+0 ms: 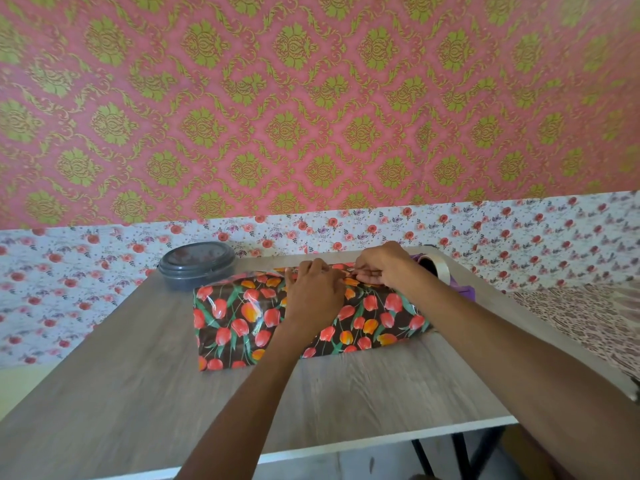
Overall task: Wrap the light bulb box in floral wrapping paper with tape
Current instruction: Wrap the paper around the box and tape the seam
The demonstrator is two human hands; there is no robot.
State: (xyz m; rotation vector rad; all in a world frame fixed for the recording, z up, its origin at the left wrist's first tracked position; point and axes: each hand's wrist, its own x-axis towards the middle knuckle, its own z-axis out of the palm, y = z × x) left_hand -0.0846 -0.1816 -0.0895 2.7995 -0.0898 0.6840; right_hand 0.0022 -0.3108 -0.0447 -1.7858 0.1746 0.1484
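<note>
The light bulb box lies under both hands near the middle of the desk [138, 393], fully covered by the floral wrapping paper [242, 323], a glossy dark sheet printed with red and orange tulips, so none of the box itself shows. The wrapped shape lies lengthwise, reaching out to the left of the left hand [313, 289] and out to the right beneath the right forearm. The left hand rests across the top of the parcel with its fingers bent down onto the paper at the far top edge; whether it pinches the paper or only presses it cannot be told. The right hand [381, 268] is just beside it, nearly touching, with thumb and fingers pinched together on the paper at that same top edge; whether a piece of tape sits between them is too small to tell. Just past the right wrist, on the right, a tape roll [439, 268] stands in a purple dispenser [464, 291]. Further left of the left hand, at the far edge of the desk, sits a round grey container [197, 266] with its lid on. Further right of the right arm, off the desk, lies a patterned cloth [588, 323].
</note>
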